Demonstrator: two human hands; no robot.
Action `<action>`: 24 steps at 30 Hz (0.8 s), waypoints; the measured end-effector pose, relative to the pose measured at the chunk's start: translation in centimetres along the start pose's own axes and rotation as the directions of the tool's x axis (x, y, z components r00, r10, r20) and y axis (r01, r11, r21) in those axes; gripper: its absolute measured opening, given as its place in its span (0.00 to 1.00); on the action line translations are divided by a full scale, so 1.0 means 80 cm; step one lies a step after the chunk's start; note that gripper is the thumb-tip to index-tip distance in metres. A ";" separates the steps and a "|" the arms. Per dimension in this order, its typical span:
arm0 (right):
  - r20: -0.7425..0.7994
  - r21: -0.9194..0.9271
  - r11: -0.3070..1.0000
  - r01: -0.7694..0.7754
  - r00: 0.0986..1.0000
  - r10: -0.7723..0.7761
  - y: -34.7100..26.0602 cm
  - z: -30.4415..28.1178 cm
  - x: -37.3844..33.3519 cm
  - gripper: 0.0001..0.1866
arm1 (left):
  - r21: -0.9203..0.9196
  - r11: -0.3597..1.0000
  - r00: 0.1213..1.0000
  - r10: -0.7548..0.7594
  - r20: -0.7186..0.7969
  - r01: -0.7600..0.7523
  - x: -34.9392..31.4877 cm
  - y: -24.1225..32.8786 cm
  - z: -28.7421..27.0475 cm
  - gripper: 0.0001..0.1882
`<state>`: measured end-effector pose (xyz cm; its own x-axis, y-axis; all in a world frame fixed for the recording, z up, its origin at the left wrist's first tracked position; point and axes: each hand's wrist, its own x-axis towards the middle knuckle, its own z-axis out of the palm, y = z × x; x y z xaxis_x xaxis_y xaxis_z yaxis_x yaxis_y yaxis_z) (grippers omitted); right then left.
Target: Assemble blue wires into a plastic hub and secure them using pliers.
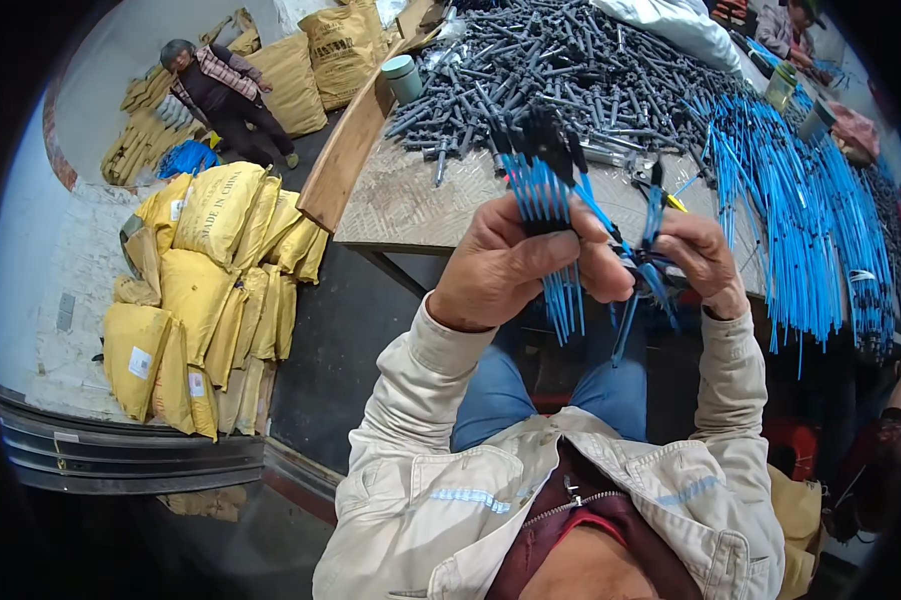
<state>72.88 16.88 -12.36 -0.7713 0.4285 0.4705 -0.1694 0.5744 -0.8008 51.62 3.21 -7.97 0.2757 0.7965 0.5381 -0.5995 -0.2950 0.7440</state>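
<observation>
In front of my chest, near the table's front edge, my left hand (530, 255) is closed around a row of thin blue rods (540, 190). Their black ends fan out above my thumb, and the blue tips hang below my palm. Close beside it my right hand (705, 260) pinches a few more blue rods (652, 215) with dark ends, which cross at angles between the two hands. Motion blur hides exactly how these touch the left-hand row. A small yellow-and-black tool (675, 202) shows just behind my right fingers.
Dark grey rod-like parts (560, 75) heap over the table (410, 205). Long blue rods (780, 230) overhang its right edge. A lidded cup (402, 78) stands at the left corner by a wooden board (348, 150). Yellow sacks (195, 300) are stacked left; a person (225, 90) stands beyond, another (785, 35) sits far right.
</observation>
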 end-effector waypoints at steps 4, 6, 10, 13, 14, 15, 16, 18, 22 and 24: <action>-0.192 -0.340 0.912 0.229 0.932 -0.306 0.000 -0.032 -0.009 0.07 | -0.085 0.993 0.996 0.084 0.006 -0.084 0.002 0.020 0.015 0.12; -0.511 -0.137 0.988 0.068 0.850 -0.129 0.010 -0.049 -0.024 0.08 | -0.081 0.990 0.993 0.115 -0.008 -0.116 -0.001 0.034 0.023 0.13; -0.732 -0.011 0.985 -0.173 0.673 0.109 -0.007 -0.081 -0.053 0.08 | 0.008 0.994 0.989 0.110 -0.096 -0.110 0.003 0.044 0.038 0.14; -0.689 -0.035 0.987 -0.156 0.719 0.089 -0.052 -0.045 -0.030 0.08 | 0.133 0.990 0.978 0.074 -0.195 -0.049 0.013 0.034 0.043 0.14; -0.662 -0.113 0.979 -0.169 0.747 0.053 -0.066 -0.023 -0.013 0.08 | 0.221 0.975 0.964 0.063 -0.259 -0.005 0.016 0.027 0.042 0.13; -0.633 -0.193 0.965 -0.178 0.774 0.016 -0.077 -0.004 0.008 0.07 | 0.305 0.952 0.947 0.061 -0.316 0.041 0.023 0.017 0.041 0.13; -0.591 -0.280 0.956 -0.092 0.801 -0.096 -0.081 0.013 0.025 0.06 | 0.296 0.954 0.951 0.049 -0.304 0.045 0.027 0.008 0.040 0.13; -0.489 -0.495 0.869 0.014 0.822 -0.292 -0.092 0.038 0.051 0.05 | 0.289 0.957 0.912 0.098 -0.399 0.024 0.032 -0.007 0.039 0.13; -0.417 -0.742 0.670 -0.034 0.805 -0.422 -0.112 0.073 0.068 0.04 | 0.247 0.965 0.853 0.203 -0.480 -0.090 0.037 -0.014 0.036 0.12; -0.406 -0.792 0.607 -0.064 0.798 -0.446 -0.114 0.086 0.073 0.04 | 0.228 0.963 0.832 0.240 -0.500 -0.141 0.038 -0.011 0.036 0.11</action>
<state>65.71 9.35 -4.84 -0.2908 0.3691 0.8827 0.4323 0.8738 -0.2229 55.15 4.36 -5.90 -0.2903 0.8560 0.4278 -0.4454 -0.5166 0.7313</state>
